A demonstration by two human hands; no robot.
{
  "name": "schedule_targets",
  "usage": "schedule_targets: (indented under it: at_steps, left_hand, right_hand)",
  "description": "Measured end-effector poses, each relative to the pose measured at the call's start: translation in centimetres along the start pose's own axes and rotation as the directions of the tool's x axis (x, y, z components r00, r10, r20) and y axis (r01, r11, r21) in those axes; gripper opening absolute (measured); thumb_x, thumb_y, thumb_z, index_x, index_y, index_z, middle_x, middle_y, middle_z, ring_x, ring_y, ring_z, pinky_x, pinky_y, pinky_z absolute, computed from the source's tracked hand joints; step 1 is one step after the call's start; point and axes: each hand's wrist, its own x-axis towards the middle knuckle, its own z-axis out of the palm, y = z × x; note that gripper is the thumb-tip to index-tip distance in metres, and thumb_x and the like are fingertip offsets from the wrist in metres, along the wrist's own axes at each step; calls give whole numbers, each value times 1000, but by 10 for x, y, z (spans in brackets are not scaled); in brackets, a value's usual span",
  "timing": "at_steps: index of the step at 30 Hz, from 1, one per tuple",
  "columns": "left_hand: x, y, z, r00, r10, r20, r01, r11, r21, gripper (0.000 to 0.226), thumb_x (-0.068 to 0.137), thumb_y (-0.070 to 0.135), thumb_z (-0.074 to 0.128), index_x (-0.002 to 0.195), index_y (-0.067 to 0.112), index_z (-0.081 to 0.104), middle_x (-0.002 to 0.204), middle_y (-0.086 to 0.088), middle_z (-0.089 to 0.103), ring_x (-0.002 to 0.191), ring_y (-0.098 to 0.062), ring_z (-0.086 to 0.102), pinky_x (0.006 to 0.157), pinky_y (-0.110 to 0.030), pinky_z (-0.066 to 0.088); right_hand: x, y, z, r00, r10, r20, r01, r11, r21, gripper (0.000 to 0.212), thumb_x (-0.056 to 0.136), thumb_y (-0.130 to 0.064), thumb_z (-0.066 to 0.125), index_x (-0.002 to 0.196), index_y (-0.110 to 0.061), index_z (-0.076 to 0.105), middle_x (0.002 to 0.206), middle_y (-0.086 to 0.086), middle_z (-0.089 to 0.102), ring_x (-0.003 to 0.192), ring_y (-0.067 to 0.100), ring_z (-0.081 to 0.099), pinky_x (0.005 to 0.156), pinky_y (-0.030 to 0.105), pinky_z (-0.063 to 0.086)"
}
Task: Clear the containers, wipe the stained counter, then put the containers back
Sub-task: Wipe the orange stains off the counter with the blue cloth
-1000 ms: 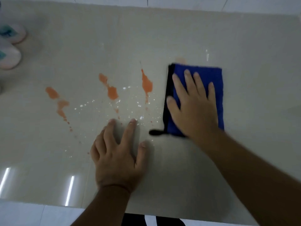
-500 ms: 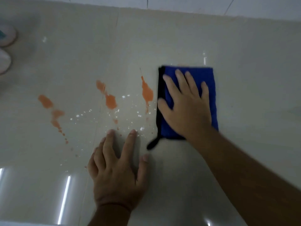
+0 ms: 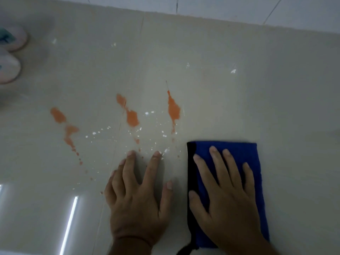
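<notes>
left hand (image 3: 137, 197): bare, no glove, no ring on any finger in view
left fingers (image 3: 128, 168): short, rounded nails, unpainted
left wrist: bare, no watch or band; a faint crease line runs across it
left forearm: bare at the bottom edge, no sleeve reaching into view
right hand (image 3: 226, 196): bare as well, no glove, no ring
right fingers (image 3: 219, 162): nails trimmed short, plain
right wrist and forearm: bare, no sleeve or strap showing
</notes>
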Motion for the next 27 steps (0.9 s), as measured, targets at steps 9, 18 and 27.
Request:
schedule_targets:
  at_steps: [9, 18, 27]
  left_hand:
    - [1, -1, 2, 1000, 19, -23, -18, 999, 46, 66, 89, 64, 33, 149, 37, 38, 154, -17, 35, 137, -37, 31, 108, -51, 21]
    - [-2, -4, 2, 999, 3, -50, -5, 999, -53, 65, 90, 62, 28, 150, 39, 34, 155, -12, 34, 139, -34, 30, 109, -52, 26]
    - [-4, -6, 2, 994, 18, -111, -37, 985, -171, 66, 90, 61, 35, 150, 33, 38, 154, -14, 40, 138, -33, 34, 113, -50, 27]
  right_hand:
    - [191, -24, -38, 998, -28, -60, 29, 999, 21, 70, 95, -60, 27, 159, -38, 12, 171, -1, 7, 157, 26, 2, 123, 59, 0]
    - [72, -24, -10, 994, -62, -90, 58, 997, -44, 69, 97, -55, 29, 161, -31, 18, 170, 3, 17, 156, 27, 12, 122, 60, 12]
    - [70, -50, -8, 998, -41, -44, 39, 998, -48, 69, 95, -57, 27, 160, -35, 18, 170, 2, 14, 156, 26, 11, 122, 61, 9]
